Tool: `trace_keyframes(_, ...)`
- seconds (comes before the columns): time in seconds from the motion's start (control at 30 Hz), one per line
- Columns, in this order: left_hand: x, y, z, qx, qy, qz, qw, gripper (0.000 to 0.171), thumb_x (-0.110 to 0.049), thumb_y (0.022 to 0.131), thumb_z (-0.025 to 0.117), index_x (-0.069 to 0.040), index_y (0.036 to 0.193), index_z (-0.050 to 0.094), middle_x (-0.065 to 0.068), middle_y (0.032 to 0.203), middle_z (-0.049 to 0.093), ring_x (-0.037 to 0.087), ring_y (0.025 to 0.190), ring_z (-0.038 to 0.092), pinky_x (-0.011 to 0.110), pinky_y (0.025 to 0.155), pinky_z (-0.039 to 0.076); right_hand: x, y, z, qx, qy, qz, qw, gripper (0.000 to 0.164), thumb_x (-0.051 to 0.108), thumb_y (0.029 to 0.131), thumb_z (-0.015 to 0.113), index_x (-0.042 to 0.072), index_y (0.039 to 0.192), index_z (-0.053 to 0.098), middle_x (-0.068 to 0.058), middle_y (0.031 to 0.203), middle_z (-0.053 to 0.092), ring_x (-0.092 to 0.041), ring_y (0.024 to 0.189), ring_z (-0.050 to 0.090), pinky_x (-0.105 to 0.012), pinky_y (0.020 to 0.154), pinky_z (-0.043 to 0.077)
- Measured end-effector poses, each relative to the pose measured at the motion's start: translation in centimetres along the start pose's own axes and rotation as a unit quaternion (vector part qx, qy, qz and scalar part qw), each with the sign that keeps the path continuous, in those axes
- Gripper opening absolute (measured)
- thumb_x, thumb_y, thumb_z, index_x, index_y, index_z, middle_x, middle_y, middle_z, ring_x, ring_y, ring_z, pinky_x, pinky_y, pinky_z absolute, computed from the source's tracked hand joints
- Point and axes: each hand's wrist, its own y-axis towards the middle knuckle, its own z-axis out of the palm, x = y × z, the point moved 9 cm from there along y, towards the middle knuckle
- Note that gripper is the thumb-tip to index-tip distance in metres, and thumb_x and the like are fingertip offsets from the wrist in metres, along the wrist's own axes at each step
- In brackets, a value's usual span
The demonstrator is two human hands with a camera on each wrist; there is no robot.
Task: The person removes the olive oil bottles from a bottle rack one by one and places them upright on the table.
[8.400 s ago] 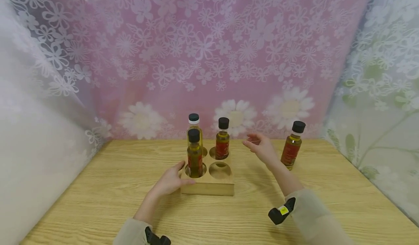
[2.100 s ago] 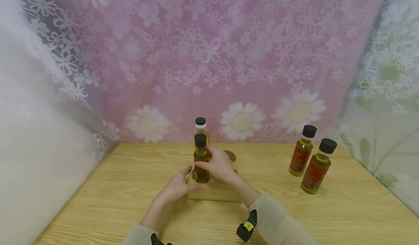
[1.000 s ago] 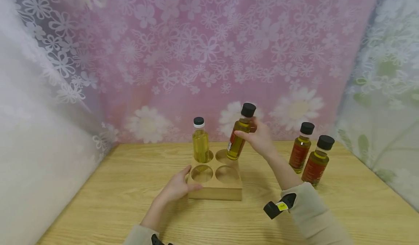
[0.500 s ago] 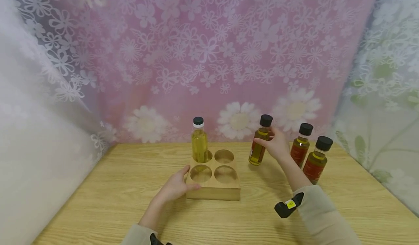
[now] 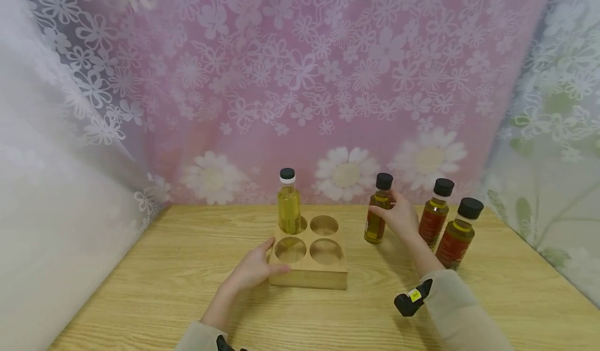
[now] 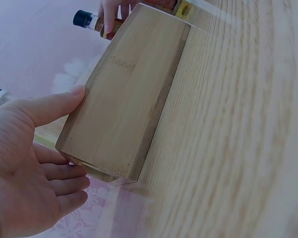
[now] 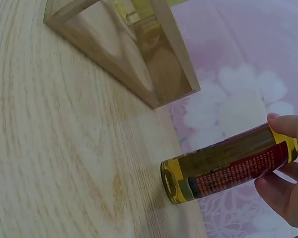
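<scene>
My left hand (image 5: pixel 250 266) holds the near left corner of a wooden bottle holder (image 5: pixel 309 279), thumb along its front and fingers at its left side. The left wrist view shows the thumb tip at the edge of the holder's front face (image 6: pixel 124 89). A pale yellow oil bottle (image 5: pixel 289 210) with a white-collared dark cap stands in the back left hole; the other holes hold nothing. To the right of the holder, my right hand (image 5: pixel 399 220) grips a red-labelled oil bottle (image 5: pixel 374 226) by its upper body. Its base (image 7: pixel 173 183) is right at the table in the right wrist view.
Two more red-labelled oil bottles, one farther back (image 5: pixel 432 221) and one nearer (image 5: pixel 453 244), stand at the right, partly behind my right forearm. A floral curtain (image 5: pixel 300 106) hangs along the back edge of the wooden table (image 5: pixel 197 247).
My right hand has lifted the front left bottle out of the holder, carried it right and lowered it to the table. Earlier, the back right bottle also went to the right side. My left hand stayed.
</scene>
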Motion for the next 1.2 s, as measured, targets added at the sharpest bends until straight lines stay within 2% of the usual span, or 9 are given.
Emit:
trace_keyframes(0.23,0.1,0.0,0.0,-0.001,-0.005,0.003,1.0,0.096,-0.042,0.076,0.075,0.005,0.143,0.026,0.021,0.146,0.03,0.038,0.132,0.028,0.053,0.103,0.028,0.1,-0.2,0.0,-0.001,-0.009,-0.004,1.0,0.064,0.035,0.087,0.065,0.002,0.135,0.039,-0.027,0.127,0.048,-0.043,0.109,0.051,-0.055,0.086,0.044)
trace_keyframes(0.37,-0.1,-0.1,0.0,0.001,-0.008,0.002,1.0,0.096,-0.041,0.076,0.075,0.006,0.143,0.026,0.022,0.145,0.031,0.039,0.132,0.029,0.054,0.102,0.029,0.4,-0.8,-0.4,-0.001,0.015,-0.009,1.0,0.068,0.033,0.087,0.065,0.0,0.139,0.035,-0.028,0.127,0.046,-0.043,0.112,0.049,-0.055,0.087,0.043)
trace_keyframes(0.47,-0.4,-0.2,0.0,0.003,-0.007,0.0,1.0,0.095,-0.04,0.076,0.075,0.006,0.143,0.026,0.022,0.145,0.031,0.04,0.131,0.029,0.055,0.101,0.03,0.8,-1.4,-1.4,-0.017,0.044,-0.013,0.999,0.069,0.031,0.088,0.064,-0.002,0.14,0.033,-0.027,0.126,0.047,-0.042,0.112,0.049,-0.053,0.086,0.045)
trace_keyframes(0.63,-0.4,-0.2,0.1,0.003,-0.005,-0.007,1.0,0.092,-0.038,0.076,0.075,0.005,0.143,0.028,0.021,0.145,0.032,0.04,0.131,0.03,0.055,0.101,0.031,2.0,-2.2,-3.5,-0.064,0.044,-0.038,0.996,0.059,0.031,0.089,0.063,-0.001,0.134,0.044,-0.023,0.116,0.057,-0.037,0.105,0.056,-0.05,0.083,0.047)
trace_keyframes(0.77,-0.3,-0.1,0.2,0.001,-0.006,-0.009,0.9999,0.092,-0.037,0.076,0.075,0.005,0.143,0.028,0.021,0.145,0.032,0.04,0.131,0.029,0.054,0.101,0.03,3.7,-2.6,-4.0,-0.068,0.052,-0.07,0.994,0.052,0.031,0.089,0.064,-0.001,0.128,0.051,-0.02,0.108,0.061,-0.035,0.1,0.058,-0.049,0.081,0.048)
trace_keyframes(0.97,-0.2,-0.1,0.2,0.003,-0.009,-0.01,0.9999,0.093,-0.038,0.077,0.075,0.005,0.143,0.027,0.021,0.145,0.031,0.04,0.132,0.029,0.055,0.101,0.03,6.9,-2.6,-2.5,-0.023,0.093,-0.102,0.99,0.045,0.027,0.09,0.063,-0.001,0.124,0.054,-0.02,0.105,0.061,-0.034,0.097,0.058,-0.048,0.083,0.048)
trace_keyframes(1.2,-0.1,0.0,0.2,0.002,-0.013,-0.009,0.9999,0.094,-0.038,0.076,0.075,0.005,0.143,0.026,0.021,0.146,0.031,0.039,0.132,0.028,0.055,0.102,0.029,10.7,-1.8,2.0,0.055,0.121,-0.092,0.987,0.052,0.032,0.089,0.064,0.002,0.129,0.05,-0.017,0.112,0.059,-0.031,0.104,0.056,-0.043,0.084,0.048)
